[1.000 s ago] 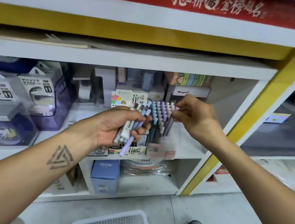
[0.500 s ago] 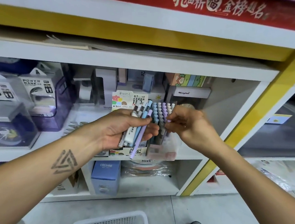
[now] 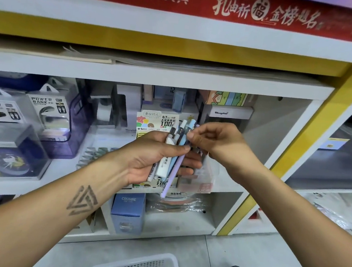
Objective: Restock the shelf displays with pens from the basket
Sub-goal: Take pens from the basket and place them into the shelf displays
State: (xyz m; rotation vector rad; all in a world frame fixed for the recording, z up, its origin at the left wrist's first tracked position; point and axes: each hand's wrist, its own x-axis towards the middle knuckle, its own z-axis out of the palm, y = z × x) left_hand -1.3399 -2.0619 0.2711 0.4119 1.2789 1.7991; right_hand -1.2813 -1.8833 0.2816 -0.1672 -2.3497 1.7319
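The right hand has left the pen display on the shelf and returned to the bundle of pens, now pinching the top of one. The left hand grips the bundle in front of the display. This indicates the previous pen is seated; the next is being drawn. The basket sits on the floor below.

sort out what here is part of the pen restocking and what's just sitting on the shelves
Part of the job: bundle of pens gripped by the left hand; right hand pinching at the pens' tops; pen display box; white basket.

Lying about: power bank boxes; blue Cruhre box; Henghua box.
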